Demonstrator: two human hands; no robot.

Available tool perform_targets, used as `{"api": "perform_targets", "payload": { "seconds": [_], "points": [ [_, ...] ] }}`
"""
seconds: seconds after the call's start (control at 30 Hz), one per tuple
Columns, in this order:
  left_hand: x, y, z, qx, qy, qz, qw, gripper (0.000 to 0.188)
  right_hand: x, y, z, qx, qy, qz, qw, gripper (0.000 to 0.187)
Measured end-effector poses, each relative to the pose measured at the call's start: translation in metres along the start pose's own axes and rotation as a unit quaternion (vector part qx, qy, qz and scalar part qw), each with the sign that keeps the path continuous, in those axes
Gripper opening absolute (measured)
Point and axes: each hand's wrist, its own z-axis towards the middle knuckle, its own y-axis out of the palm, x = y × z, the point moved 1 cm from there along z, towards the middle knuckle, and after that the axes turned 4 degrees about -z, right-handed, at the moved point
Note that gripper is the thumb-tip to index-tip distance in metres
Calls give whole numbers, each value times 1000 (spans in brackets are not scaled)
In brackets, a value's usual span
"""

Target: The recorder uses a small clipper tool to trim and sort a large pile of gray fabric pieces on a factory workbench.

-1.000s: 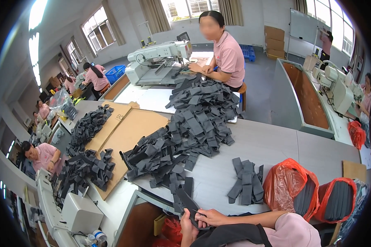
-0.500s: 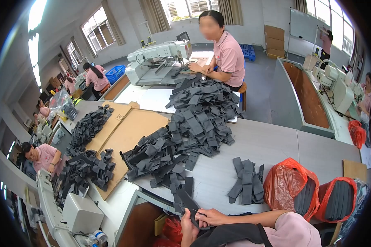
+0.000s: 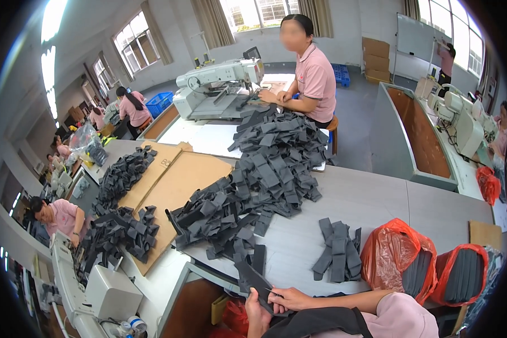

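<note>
Head view shifts slightly, left hand (image 3: 257,311) and right hand (image 3: 290,299) staying closed on grey strip (image 3: 252,278)

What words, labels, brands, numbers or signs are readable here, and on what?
Cardboard sheet: short dark marking; I won't copy it out.
Co-worker's pink shirt: small chest emblem, too small to read.
White sewing machine by that co-worker: any lettering too small to read.
Dark grey strip in hand: none visible.
</note>
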Motion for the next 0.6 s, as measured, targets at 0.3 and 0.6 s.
{"api": "perform_targets", "payload": {
  "seconds": [0.3, 0.6],
  "points": [
    [12, 2, 5, -17, 66, -13, 998, 48, -3, 1, 1, -27, 30, 20, 999, 26],
    [32, 35, 2, -38, 95, 3, 995, 43, -25, -16, 0, 62, -23, 59, 996, 23]
  ]
}}
